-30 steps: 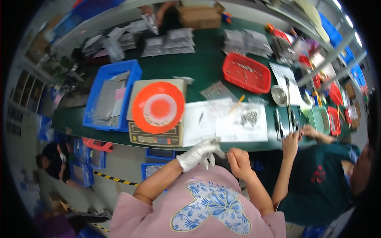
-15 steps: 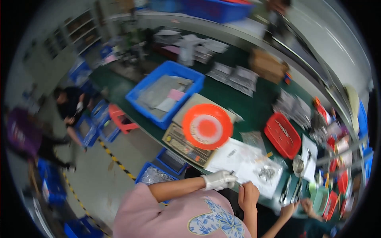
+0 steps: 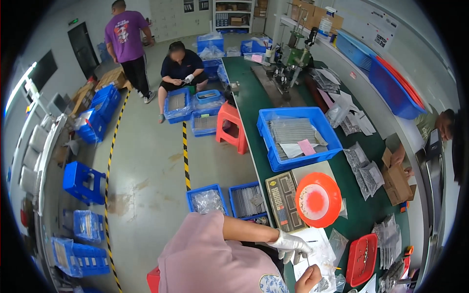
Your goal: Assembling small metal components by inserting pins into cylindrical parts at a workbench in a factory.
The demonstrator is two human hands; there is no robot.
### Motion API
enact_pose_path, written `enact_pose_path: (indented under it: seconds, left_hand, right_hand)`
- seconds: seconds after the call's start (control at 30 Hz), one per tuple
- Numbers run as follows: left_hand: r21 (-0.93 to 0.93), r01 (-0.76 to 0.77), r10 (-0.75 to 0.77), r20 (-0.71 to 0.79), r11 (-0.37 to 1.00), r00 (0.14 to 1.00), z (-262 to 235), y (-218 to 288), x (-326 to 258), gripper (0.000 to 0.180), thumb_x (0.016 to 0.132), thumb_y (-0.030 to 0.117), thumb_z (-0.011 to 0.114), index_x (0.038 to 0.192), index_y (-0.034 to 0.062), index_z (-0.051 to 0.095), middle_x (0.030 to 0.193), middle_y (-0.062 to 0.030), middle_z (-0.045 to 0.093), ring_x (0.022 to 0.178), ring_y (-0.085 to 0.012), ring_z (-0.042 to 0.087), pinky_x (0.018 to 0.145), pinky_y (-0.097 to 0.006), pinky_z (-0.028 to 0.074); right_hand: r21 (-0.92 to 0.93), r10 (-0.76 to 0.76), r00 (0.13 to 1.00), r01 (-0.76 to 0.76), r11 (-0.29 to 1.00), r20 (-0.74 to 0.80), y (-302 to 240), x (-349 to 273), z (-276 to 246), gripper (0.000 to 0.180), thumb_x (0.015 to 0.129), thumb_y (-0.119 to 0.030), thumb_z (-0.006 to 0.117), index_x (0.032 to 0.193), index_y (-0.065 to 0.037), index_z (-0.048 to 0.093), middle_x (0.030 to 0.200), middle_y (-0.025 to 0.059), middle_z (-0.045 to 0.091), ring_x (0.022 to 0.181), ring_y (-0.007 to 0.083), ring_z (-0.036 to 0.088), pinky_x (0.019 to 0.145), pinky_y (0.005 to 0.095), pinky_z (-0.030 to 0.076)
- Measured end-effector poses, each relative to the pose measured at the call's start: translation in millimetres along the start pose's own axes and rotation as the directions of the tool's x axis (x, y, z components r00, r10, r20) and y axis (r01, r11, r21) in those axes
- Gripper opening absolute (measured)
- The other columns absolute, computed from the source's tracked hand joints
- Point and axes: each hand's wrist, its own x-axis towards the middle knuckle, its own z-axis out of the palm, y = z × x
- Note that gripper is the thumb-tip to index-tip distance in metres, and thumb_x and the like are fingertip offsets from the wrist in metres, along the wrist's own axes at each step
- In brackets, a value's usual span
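Note:
My left hand (image 3: 292,245), in a white glove, is closed with its fingers bent down over the table's near edge. Just below it my bare right hand (image 3: 309,279) is closed in a pinch, partly cut by the lower edge. A thin, small piece seems to lie between the two hands, too small to name. Both hands are beside white paper sheets (image 3: 320,248), on which a dark pen-like stick (image 3: 311,241) lies. Past them, an orange bowl (image 3: 333,199) with small pieces in it rests on a counting scale (image 3: 285,204).
A blue bin of thin rods (image 3: 273,163) and a red tray (image 3: 350,273) are on the green table (image 3: 264,134). Bagged parts (image 3: 361,166) lie beyond. A red stool (image 3: 234,128) and blue crates (image 3: 205,189) stand on the floor. One person sits, another walks, a third handles a carton.
The view has swung left and sharpened, bringing in more floor and the far room. My hands show lower in the picture, still close together.

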Motion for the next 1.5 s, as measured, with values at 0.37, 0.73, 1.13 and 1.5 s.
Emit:
enact_pose_path:
  seconds: [0.37,0.73,1.13,1.5]
  left_hand:
    - [0.635,-0.599,0.806,-0.064,0.488,0.589,-3.4,-7.2,4.2,0.036,0.073,0.004,0.048,0.108,0.0049,0.047,0.082,-0.006,0.054,0.066,-0.0122,0.053,0.053,-0.025,0.042]
    - [0.808,-0.559,0.764,0.239,0.186,0.599,13.2,23.8,14.0,0.023,0.074,0.002,0.052,0.097,0.0042,0.054,0.084,-0.0097,0.054,0.073,-0.0167,0.056,0.064,-0.028,0.044]
    - [0.816,-0.575,0.644,0.469,-0.055,0.605,14.6,22.7,21.6,0.032,0.072,0.003,0.053,0.104,0.0049,0.05,0.083,-0.0045,0.057,0.069,-0.0136,0.056,0.055,-0.024,0.045]
    - [0.763,-0.604,0.649,0.342,0.23,0.68,18.4,23.6,15.1,0.022,0.068,-0.003,0.053,0.089,0.0045,0.056,0.083,-0.0115,0.055,0.071,-0.0208,0.056,0.061,-0.028,0.045]
  right_hand:
    - [0.625,0.306,0.952,-0.248,0.74,0.015,5.7,-6.5,21.3,0.031,0.082,-0.018,0.043,0.054,-0.007,0.035,0.047,0.0008,0.032,0.04,0.0101,0.029,0.036,0.025,0.023]
    - [0.871,0.423,0.895,-0.318,0.374,0.144,11.8,-23.1,7.3,0.02,0.078,-0.009,0.044,0.058,-0.003,0.042,0.052,0.0111,0.039,0.043,0.0239,0.038,0.042,0.0307,0.032]
    - [0.936,0.386,0.891,-0.317,0.153,0.239,14.3,-31.3,20.2,0.02,0.079,-0.01,0.044,0.06,-0.002,0.043,0.051,0.0097,0.036,0.044,0.0189,0.034,0.043,0.0294,0.033]
    - [0.6,0.348,0.937,-0.285,0.747,0.013,4.6,-23.4,0.8,0.022,0.08,-0.011,0.043,0.061,-0.001,0.042,0.052,0.0126,0.04,0.046,0.023,0.038,0.045,0.0305,0.033]
